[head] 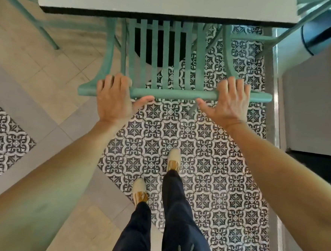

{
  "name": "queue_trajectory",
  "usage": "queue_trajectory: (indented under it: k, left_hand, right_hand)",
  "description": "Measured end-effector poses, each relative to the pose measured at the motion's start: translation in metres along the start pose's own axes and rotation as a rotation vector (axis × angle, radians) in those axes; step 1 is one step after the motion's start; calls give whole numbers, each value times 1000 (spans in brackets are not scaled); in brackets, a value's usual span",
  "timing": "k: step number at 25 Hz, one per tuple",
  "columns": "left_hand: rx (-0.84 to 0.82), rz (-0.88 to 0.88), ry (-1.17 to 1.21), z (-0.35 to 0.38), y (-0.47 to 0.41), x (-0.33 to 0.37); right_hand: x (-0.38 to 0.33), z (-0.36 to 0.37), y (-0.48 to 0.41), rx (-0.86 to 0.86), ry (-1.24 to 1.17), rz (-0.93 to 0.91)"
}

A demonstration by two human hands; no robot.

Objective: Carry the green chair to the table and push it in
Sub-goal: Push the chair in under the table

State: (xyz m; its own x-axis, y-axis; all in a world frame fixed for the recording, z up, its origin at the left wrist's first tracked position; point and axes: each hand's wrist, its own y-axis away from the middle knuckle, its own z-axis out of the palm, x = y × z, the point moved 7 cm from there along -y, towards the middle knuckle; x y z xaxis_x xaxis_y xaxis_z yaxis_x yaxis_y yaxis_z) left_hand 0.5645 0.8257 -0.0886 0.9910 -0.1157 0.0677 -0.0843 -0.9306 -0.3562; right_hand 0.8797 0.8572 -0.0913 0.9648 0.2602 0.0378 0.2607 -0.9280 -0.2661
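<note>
The green chair [174,92] stands in front of me with its slatted back facing me. Its seat is tucked under the white table [165,2], whose dark front edge runs across the top of the view. My left hand [113,98] grips the left part of the chair's top rail, fingers over it and thumb beneath. My right hand [229,102] grips the right part of the same rail in the same way. The chair's front legs are hidden under the table.
Another green chair leg [31,18] slants at the upper left, and green legs [297,26] show at the upper right. A metal-framed glass panel [275,113] runs along the right. My feet [157,179] stand on patterned floor tiles behind the chair.
</note>
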Motion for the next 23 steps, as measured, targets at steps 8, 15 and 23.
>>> queue_trajectory:
  k: [8,15,23]
  left_hand:
    - [-79,-36,22,5,-9,2]
    - [-201,-43,13,3,-11,5]
    - [-215,-40,19,-5,-5,1]
  right_hand:
    - [5,-1,-7,27,-73,-49]
    - [13,-5,-3,-54,-191,-41]
    - [6,-9,1,-85,-158,40]
